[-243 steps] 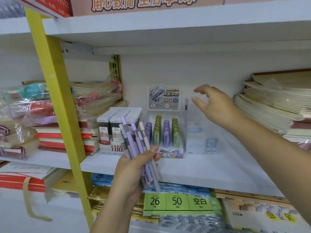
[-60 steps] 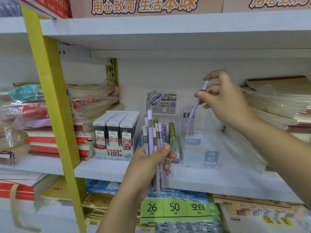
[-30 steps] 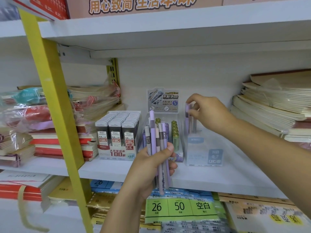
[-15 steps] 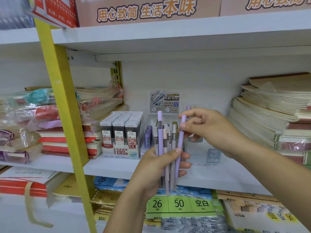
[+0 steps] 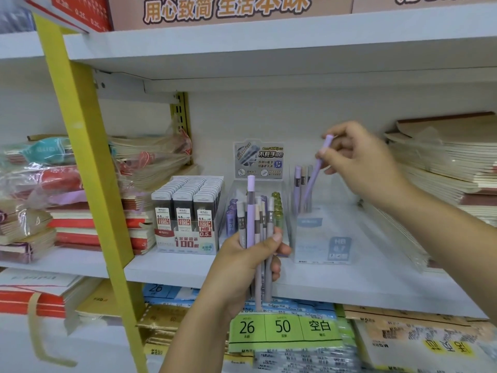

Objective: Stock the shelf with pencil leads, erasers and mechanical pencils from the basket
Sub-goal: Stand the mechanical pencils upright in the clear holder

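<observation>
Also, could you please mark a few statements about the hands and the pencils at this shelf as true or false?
1. The left hand grips a bundle of mechanical pencils. True.
2. The right hand pinches one purple pencil. True.
3. That pencil is held level. False: it is tilted, its lower end inside the clear display box.
4. The clear display box holds no pencils yet. False: a few pencils stand upright at its back.
5. The box of 0.5 HB leads stands left of the display box. True.
</observation>
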